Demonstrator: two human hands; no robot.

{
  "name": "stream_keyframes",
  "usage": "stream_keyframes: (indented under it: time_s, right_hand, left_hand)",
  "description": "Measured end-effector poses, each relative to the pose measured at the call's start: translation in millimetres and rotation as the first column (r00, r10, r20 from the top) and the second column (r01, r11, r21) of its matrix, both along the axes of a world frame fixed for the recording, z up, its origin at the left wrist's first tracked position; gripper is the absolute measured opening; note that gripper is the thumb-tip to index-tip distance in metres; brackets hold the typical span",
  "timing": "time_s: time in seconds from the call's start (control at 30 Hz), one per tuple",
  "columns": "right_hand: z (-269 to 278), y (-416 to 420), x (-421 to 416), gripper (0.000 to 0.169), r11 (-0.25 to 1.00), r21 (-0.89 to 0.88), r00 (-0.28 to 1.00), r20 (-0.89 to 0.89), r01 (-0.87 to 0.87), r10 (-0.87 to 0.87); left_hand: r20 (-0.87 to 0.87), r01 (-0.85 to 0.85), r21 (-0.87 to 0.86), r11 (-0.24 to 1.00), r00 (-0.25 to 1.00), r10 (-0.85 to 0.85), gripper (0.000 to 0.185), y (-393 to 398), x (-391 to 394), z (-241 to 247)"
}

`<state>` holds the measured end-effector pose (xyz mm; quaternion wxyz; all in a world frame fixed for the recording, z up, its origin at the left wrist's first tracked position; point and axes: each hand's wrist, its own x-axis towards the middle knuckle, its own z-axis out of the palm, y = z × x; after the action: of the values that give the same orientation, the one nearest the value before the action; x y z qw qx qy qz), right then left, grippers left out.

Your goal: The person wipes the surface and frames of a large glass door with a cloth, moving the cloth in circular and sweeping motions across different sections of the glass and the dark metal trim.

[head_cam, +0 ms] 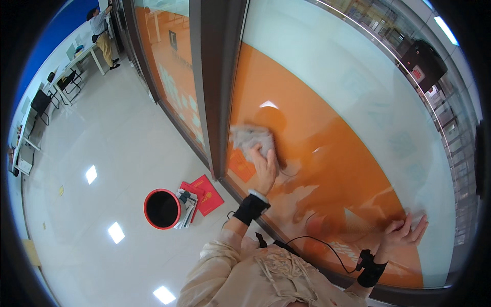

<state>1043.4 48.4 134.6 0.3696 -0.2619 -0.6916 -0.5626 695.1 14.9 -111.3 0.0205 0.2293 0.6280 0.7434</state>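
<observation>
My left hand [264, 167] presses a crumpled grey cloth [249, 138] against a large glass panel [299, 111], close to its dark metal frame [218, 96]. The cloth is slightly blurred. Orange and pale bands cover much of this glass, and reflections show in it. At the lower right, my right hand [406, 230] has its fingers spread at the glass and holds nothing; whether the fingertips touch it, I cannot tell. Both wrists wear black bands, and a black cable runs to the right one.
On the glossy floor [126, 134] beside the frame stand a red-rimmed bin [162, 209], red booklets [206, 195] and a stack of papers [188, 207]. White tables [73, 61] and black chairs [41, 103] line the far wall, where another person [100, 32] stands.
</observation>
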Motion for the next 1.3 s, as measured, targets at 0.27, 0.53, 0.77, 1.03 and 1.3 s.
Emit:
stream_keyframes:
  time_s: [0.27,0.53,0.77,1.03,1.3]
  right_hand:
    - [-7,1,-6,0.04,1.0,-0.017,0.999,-0.044,0.015,-0.015]
    - [-4,4,-11,0.031,1.0,0.008,0.999,-0.036,-0.001,0.001]
    - [-3,-1,1,0.029,0.999,-0.013,0.999,0.003,0.039,-0.039]
    - [-3,-2,-5,0.042,0.996,-0.037,0.996,-0.008,0.085,-0.086]
    - [1,4,-5,0.035,0.999,-0.032,1.0,0.003,0.002,-0.001]
  left_hand:
    - [0.131,-0.326,0.015,0.945,0.938,0.322,0.046,19,-103,-46]
    - [0.515,-0.192,-0.2,0.961,0.814,0.27,0.053,3,6,-113]
    - [0.062,-0.259,-0.287,0.922,0.956,0.288,0.047,7,-81,-66]
    - [0.477,-0.328,-0.297,0.897,0.763,0.436,0.061,27,27,-216]
    - [0.748,-0.199,-0.27,0.942,0.572,0.335,0.056,28,41,-233]
